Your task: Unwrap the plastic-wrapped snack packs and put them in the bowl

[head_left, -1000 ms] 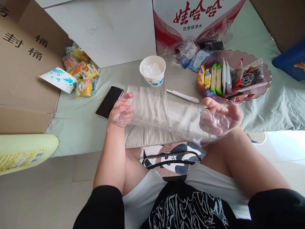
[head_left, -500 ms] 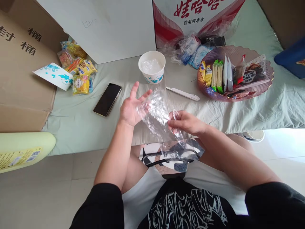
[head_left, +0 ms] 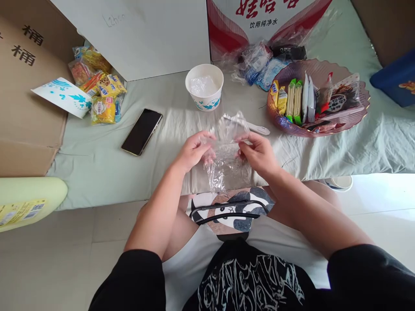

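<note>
Left hand and right hand each pinch the crumpled clear plastic bag, hanging lengthwise downward.

Both hands meet over the edge of a pale green sheet: the left hand and the right hand each pinch a side of a crumpled clear plastic wrapper, which hangs bunched between them above a panda-print bag on the person's lap. Just beyond the wrapper lie a white utility knife and a white paper bowl holding clear plastic, with a black phone to the left. A scalloped purple tray of packaged snacks stands to the right, and loose snack packets lie far left beside a cardboard box.
</note>
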Tool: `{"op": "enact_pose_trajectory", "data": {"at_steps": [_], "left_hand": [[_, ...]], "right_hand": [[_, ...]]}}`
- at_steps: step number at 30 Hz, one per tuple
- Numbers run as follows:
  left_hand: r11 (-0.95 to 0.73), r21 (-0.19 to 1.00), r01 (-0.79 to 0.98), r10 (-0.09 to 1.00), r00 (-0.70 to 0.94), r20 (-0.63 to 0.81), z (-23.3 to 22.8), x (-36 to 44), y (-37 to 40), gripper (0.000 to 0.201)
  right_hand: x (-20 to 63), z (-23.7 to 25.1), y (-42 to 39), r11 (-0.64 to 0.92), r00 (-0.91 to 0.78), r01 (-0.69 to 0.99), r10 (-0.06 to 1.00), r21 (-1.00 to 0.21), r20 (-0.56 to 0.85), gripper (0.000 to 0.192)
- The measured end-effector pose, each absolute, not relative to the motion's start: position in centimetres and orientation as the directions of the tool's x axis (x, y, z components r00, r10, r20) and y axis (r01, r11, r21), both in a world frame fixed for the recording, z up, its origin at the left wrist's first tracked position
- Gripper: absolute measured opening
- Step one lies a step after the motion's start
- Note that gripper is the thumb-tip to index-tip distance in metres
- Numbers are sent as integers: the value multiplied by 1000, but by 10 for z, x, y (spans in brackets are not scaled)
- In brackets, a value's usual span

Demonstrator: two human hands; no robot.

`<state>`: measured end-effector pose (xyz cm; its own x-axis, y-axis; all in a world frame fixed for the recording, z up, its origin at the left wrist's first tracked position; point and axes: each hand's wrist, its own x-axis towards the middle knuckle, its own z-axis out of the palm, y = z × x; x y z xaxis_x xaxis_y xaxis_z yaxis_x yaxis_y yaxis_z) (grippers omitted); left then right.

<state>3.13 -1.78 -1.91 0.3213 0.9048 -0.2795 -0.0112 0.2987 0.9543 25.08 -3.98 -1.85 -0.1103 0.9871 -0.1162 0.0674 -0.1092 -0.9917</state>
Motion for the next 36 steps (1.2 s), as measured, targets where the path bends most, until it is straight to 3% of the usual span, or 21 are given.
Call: {"op": "enact_pose_trajectory", "data": {"at_steps": [7,10,16,18,21,23,25,28,33,36], "left_hand": [[149,972,-182,979,167,-119,-5,24,-16,7],[96,976,-197,983,174,-61,-6,21,-15,2],[93,962,-256,982,181,-47,-9,19,-15,35],[126,948,-291,982,173,-77,-9,21,-17,38],[340,902,-265,922,284,-263,-10,26,-19,61],[440,877,-196,875,314,-369,-10,28,-20,58],[430,884,-185,888,263,-377,-10,29,-19,50],[389,898,-204,911,231,-342,-9,29,-19,47],[409,912,6,877,272,-396,-9,27,-20,39],[334,935,-121,924,238,-299,-6,26,-20,30]], "right_hand": [[256,-33,-33,-50,-11,-45,999,-998,-50,9],[259,-40,-30,-55,-37,-66,998,-996,-52,20],[258,-31,-38,-142,-182,-95,976,-985,-124,60],[257,-26,-40,-106,-192,-77,977,-991,-89,58],[255,-24,-40,-37,-127,-116,992,-993,-22,58],[254,-23,-38,-33,-88,-179,996,-983,-17,63],[254,-23,-37,-81,-131,-203,990,-976,-55,58],[254,-21,-37,-160,-255,-103,958,-982,-130,35],[256,-16,-39,-171,-269,-34,950,-985,-156,27],[258,-14,-39,-156,-264,-94,956,-983,-126,25]]}}
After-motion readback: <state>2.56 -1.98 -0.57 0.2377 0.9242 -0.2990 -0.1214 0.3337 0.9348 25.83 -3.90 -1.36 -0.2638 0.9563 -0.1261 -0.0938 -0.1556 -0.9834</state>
